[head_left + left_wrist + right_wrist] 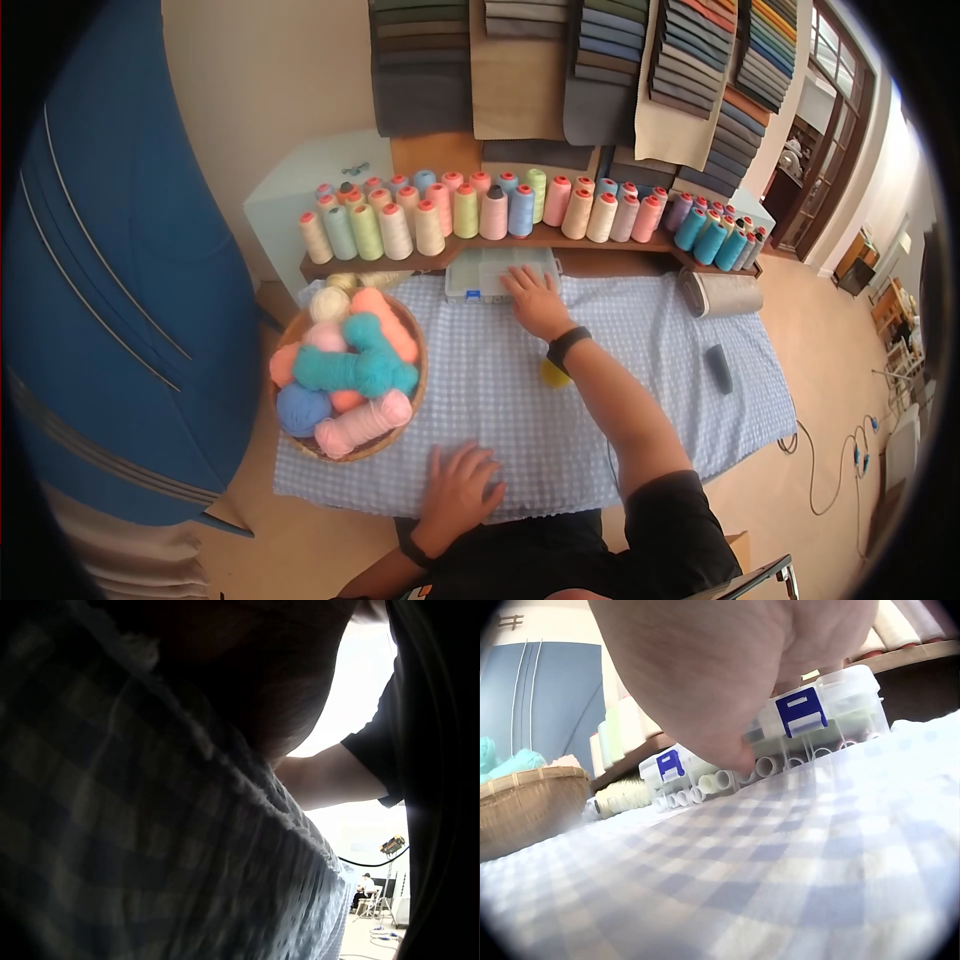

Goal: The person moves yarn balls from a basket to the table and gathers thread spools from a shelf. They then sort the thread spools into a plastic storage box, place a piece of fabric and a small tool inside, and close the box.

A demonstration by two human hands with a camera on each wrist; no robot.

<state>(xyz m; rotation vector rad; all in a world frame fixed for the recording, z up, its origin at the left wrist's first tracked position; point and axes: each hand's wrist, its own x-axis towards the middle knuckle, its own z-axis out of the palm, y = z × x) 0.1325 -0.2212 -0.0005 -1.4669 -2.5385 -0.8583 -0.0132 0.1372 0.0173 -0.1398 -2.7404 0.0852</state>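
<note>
My right hand reaches across to a clear plastic storage box at the back of the cloth. Its fingers lie straight and spread on the lid. In the right wrist view the thumb overlaps the front wall of the box between two blue latches, and small spools show in a row through the plastic. My left hand rests on the blue-and-white checked cloth at the near edge, fingers spread and holding nothing. A yellow round thing sits partly hidden beneath my right wrist.
A wicker basket of yarn balls stands left. Several thread cones line a wooden shelf behind the box. On the right lie a grey fabric roll and a dark grey object. Fabric swatches hang behind.
</note>
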